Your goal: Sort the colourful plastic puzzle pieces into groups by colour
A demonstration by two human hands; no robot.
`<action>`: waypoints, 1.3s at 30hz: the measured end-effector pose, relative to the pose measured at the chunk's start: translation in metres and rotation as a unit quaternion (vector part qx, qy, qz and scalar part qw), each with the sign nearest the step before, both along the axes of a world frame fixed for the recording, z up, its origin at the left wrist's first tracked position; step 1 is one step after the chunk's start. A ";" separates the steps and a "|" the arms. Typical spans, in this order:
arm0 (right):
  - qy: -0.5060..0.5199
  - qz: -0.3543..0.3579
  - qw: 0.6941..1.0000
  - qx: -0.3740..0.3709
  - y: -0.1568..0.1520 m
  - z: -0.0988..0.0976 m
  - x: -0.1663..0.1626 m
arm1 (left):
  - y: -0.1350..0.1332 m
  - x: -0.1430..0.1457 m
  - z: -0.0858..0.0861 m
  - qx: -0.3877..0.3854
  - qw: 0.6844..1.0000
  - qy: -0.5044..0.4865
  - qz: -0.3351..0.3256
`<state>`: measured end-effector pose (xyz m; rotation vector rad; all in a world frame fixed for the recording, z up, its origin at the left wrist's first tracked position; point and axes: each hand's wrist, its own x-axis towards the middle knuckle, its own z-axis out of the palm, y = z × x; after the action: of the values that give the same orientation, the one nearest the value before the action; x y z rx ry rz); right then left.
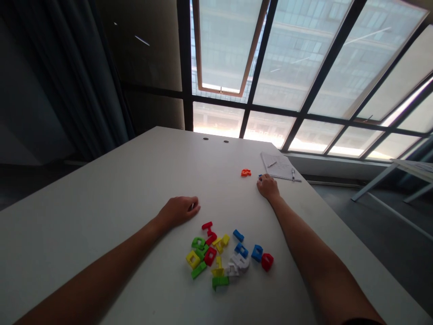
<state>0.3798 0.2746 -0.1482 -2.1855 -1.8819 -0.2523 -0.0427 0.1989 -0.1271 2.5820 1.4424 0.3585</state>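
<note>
My left hand (178, 210) rests on the white table (101, 216) with its fingers curled in; nothing shows inside it. Just below and to its right lies a loose heap of small plastic pieces (225, 257) in red, green, yellow, blue and white. My right hand (268, 186) reaches far across the table, fingers closed over a small blue piece (260, 177) that peeks out at its far side. An orange piece (246, 172) lies alone a little to the left of that hand.
A sheet of paper (278, 165) with a pen (292, 173) lies at the table's far right corner, just beyond my right hand. Two cable holes (215, 140) sit near the far edge. Large windows rise behind; another table's legs (375, 180) stand at right.
</note>
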 end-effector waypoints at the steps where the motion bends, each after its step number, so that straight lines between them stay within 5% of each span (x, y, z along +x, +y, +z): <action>1: -0.001 0.001 1.000 0.000 0.005 0.000 0.002 | 0.000 0.000 0.000 0.000 1.000 0.001 0.000; 13: -0.003 0.000 1.000 0.030 0.007 -0.005 0.004 | 0.002 -0.001 -0.002 -0.004 1.000 0.001 -0.007; 28: 0.021 0.134 0.990 0.029 -0.093 -0.005 -0.034 | 0.001 -0.004 -0.004 0.003 1.000 -0.012 -0.007; 34: 0.141 0.317 0.938 0.020 -0.130 -0.002 -0.049 | -0.001 -0.005 -0.003 0.004 1.000 -0.015 -0.005; 39: 0.245 0.429 0.864 -0.094 -0.142 0.015 -0.064 | -0.001 -0.004 -0.002 0.004 1.000 -0.015 -0.006</action>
<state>0.3161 0.1324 -0.1332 -1.1082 -2.3567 0.6109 -0.0472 0.1976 -0.1288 2.5791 1.4178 0.3997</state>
